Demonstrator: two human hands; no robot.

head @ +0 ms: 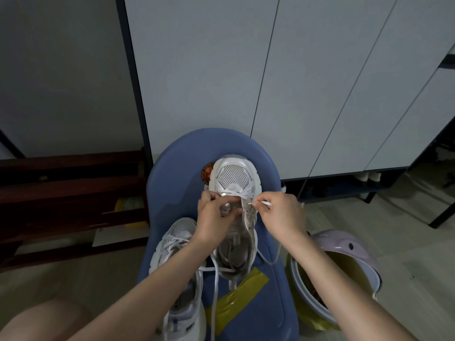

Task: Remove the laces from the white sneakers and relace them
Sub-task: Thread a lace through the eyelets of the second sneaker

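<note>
Sitting on a blue stool (pixel 172 168), sneaker (pixel 234 193) with toe pointing to 12 o'clock, nearly reaching the stool's far rim. Lying at 7 o'clock, second sneaker (pixel 177 242), half hidden under the forearm. Gripping the tongue area, left hand (pixel 214 215). Pinching the lace (pixel 264 203) tip beside the eyelets, right hand (pixel 280 212).

blue stool (pixel 172 168) | on it: two white sneakers (pixel 234 178) (pixel 177 242), yellow tape strip (pixel 236 299)

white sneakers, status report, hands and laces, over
Left hand grips the far white mesh sneaker's tongue. Right hand pinches the white lace tip at an eyelet. Near sneaker laced. Nothing obstructing.
</note>
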